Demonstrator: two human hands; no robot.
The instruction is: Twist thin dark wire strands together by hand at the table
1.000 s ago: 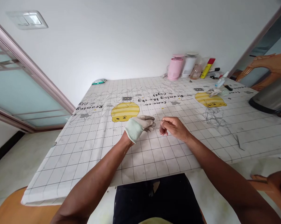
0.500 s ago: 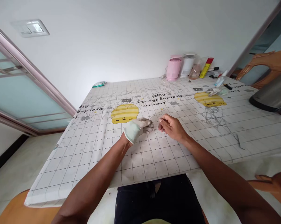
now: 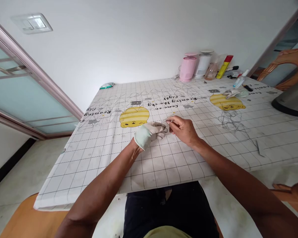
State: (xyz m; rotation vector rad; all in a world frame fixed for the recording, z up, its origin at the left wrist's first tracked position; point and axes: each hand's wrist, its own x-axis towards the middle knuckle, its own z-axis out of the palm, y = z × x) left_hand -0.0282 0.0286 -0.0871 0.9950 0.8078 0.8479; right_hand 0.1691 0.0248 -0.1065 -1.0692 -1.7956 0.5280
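Observation:
My left hand (image 3: 152, 132), in a white and pale green work glove, is closed with its fingertips pinched together above the checked tablecloth (image 3: 149, 168). Close beside it on the right, my bare right hand (image 3: 184, 129) pinches with thumb and forefinger. A thin grey strand (image 3: 164, 121) shows faintly at the fingertips of both hands; whether it is thread or wire I cannot tell. To the right lies a loose tangle of similar grey strands (image 3: 230, 121), with one end trailing to a small grey flat strip (image 3: 260, 148).
Along the wall stand a pink device (image 3: 187, 67), a white device (image 3: 203, 64), a bottle (image 3: 211, 71) and a yellow-red can (image 3: 224, 67). A crumpled glove (image 3: 235, 94) lies near a spray bottle (image 3: 241, 79). A metal kettle (image 3: 293, 94) is at the right, a green packet (image 3: 106, 86) at the back left.
My right hand has shifted toward the left hand, so their fingertips now nearly meet. The whole view has tilted slightly, moving the table up a little.

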